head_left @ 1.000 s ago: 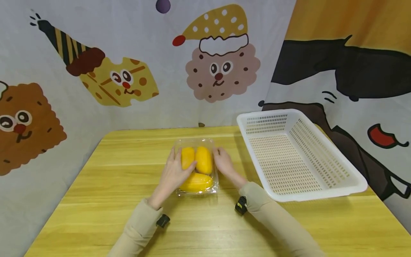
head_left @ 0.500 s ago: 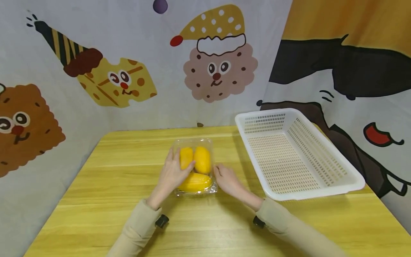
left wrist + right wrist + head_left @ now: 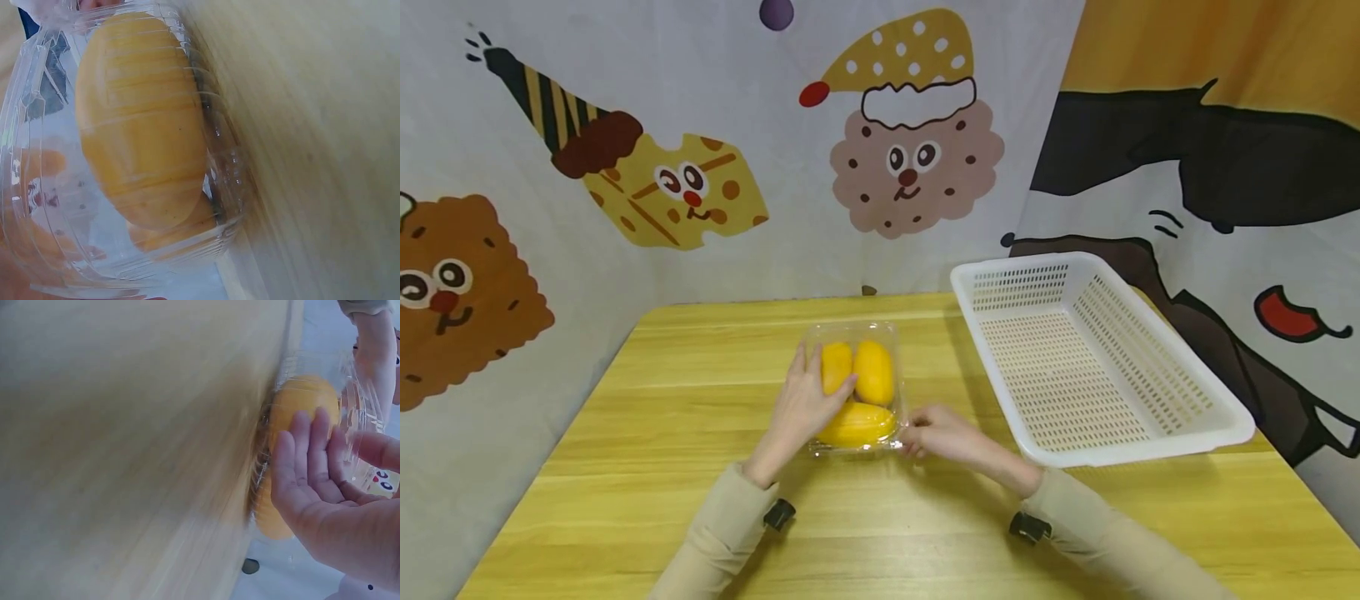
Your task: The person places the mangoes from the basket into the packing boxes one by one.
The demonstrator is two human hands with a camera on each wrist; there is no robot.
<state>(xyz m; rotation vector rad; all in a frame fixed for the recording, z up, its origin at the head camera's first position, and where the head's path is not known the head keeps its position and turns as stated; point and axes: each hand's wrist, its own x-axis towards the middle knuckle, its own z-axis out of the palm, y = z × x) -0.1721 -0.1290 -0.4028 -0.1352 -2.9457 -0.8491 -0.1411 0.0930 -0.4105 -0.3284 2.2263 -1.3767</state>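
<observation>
A clear plastic clamshell box [image 3: 886,333] with yellow mangoes inside lies on the wooden table. Two mangoes stand side by side at the back, and one mango [image 3: 857,425] lies across the front. My left hand [image 3: 805,400] rests on the box's left part, its fingers spread and fairly straight, the thumb over the lid. At the front right corner, my right hand [image 3: 943,433] has thumb and index finger pinching the box's rim, the other fingers loosely bent. The right wrist view shows this hand [image 3: 331,494] beside the mangoes [image 3: 306,400]. Close up, the left wrist view shows the front mango [image 3: 140,125] through the plastic.
A white perforated plastic basket [image 3: 1022,408] stands on the right side of the table [image 3: 647,433], a short way from the box. Behind the table hangs a cloth [image 3: 715,267] printed with cartoon figures.
My right hand has slid toward me along the box's right edge, from near the back to the front right corner. My left hand and the box have stayed put.
</observation>
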